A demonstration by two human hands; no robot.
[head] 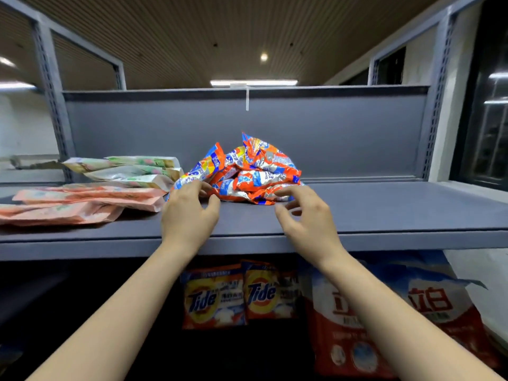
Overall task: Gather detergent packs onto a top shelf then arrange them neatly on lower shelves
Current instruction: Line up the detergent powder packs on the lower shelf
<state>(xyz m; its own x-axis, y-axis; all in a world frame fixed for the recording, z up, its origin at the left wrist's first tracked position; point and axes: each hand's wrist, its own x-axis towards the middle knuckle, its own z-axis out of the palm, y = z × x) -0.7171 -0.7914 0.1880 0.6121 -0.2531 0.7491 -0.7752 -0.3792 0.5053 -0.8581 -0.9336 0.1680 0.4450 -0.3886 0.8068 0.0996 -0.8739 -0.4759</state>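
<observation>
orange packs point(242, 171) heaped just beyond hands | left hand point(189, 213) touching, loosely curled | right hand point(308, 215) spread, empty

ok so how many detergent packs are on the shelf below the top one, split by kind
Orange Tide detergent packs: 2, side by side
Large red and white detergent bag with blue top: 1
Total: 3 visible there; the rest of that lower shelf is too dark to tell.

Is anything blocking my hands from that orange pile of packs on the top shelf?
Nothing visible. The left hand already touches the pile of orange packs; the right hand hovers at its front edge, only bare shelf beneath.
</observation>
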